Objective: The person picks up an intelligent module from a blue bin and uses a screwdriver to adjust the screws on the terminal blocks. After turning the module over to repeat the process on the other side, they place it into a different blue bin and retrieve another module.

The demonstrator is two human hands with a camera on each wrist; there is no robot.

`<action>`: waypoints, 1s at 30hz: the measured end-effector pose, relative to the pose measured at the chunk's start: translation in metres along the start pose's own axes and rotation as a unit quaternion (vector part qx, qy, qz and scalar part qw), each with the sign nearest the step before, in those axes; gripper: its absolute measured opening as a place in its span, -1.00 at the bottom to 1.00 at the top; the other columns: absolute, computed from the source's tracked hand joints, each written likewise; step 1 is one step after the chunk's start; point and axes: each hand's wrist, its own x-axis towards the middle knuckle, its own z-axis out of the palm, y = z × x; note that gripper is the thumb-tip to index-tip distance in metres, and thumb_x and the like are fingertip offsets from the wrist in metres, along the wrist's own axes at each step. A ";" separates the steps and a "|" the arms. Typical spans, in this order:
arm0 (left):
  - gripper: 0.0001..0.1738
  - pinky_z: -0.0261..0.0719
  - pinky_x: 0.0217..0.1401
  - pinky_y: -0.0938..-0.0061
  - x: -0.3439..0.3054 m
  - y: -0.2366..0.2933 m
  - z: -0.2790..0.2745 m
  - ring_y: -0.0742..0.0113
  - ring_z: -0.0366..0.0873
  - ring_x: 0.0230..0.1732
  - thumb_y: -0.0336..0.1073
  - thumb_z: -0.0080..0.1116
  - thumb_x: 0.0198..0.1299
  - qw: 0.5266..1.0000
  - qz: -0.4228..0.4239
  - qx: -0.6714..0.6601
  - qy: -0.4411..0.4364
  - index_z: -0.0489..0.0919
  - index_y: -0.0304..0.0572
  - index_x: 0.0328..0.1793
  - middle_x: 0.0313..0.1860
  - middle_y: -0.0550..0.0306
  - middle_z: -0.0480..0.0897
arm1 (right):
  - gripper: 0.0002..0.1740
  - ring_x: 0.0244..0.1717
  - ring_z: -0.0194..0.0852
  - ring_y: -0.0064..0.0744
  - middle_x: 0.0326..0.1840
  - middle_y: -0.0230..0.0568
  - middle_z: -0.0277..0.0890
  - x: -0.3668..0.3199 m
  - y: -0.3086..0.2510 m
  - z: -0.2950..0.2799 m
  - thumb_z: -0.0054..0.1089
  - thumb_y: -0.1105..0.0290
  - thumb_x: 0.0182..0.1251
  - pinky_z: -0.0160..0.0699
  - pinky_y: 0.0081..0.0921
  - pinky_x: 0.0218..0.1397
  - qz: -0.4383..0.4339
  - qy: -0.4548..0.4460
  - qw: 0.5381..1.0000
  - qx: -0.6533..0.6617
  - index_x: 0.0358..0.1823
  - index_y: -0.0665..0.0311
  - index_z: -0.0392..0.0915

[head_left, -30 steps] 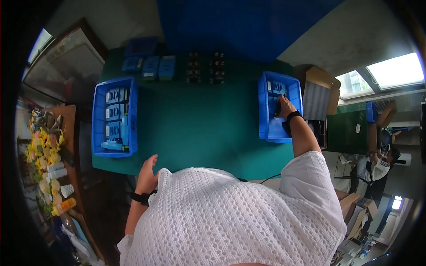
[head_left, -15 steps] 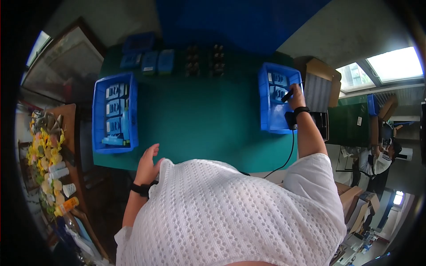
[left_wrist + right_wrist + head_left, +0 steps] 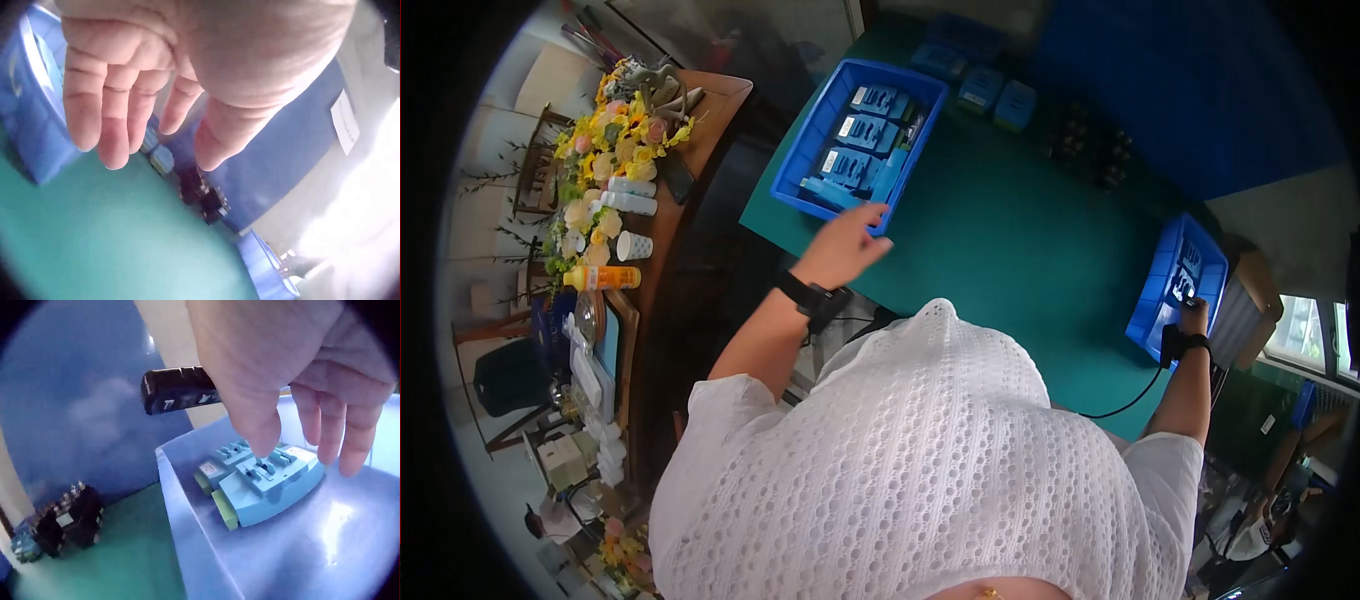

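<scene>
My left hand [image 3: 845, 245], fingers loosely spread and holding nothing, is at the near corner of the left blue bin [image 3: 798, 203]. Several light-blue plastic modules [image 3: 860, 132] lie inside that bin. At the right blue bin [image 3: 1142, 315], my right hand [image 3: 1195, 318] holds a black stick-shaped tool [image 3: 178, 390], whose blunt end juts out past the thumb. How the fingers wrap it is hidden behind the palm. Below the hand, two light-blue modules [image 3: 269, 490] with green end blocks lie side by side in the right bin.
Green table [image 3: 1000, 270] spans between the bins. Along its back stand more blue modules [image 3: 1014, 105] and dark component stacks [image 3: 1112, 158]. A cardboard box [image 3: 1250, 305] is beside the right bin. A cable [image 3: 1135, 402] runs from the right wrist. Flowers [image 3: 615, 150] and bottles stand at left.
The head view has swung left. My left hand has moved from the table's front edge to the left bin's corner. The right hand stays by the right bin with the black tool, raised from among the modules.
</scene>
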 end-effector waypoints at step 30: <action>-0.19 0.42 0.08 0.21 0.101 -0.038 0.008 -0.17 0.49 0.00 -0.05 0.25 -0.01 0.990 -0.086 0.111 -0.023 0.17 -0.43 0.24 -0.03 -0.39 0.50 | -0.75 0.02 0.41 -0.42 0.08 -0.10 0.42 -0.241 -0.243 -0.018 0.09 0.44 0.27 0.41 -0.50 0.05 -0.232 -0.075 0.876 0.416 -0.06 0.20 0.29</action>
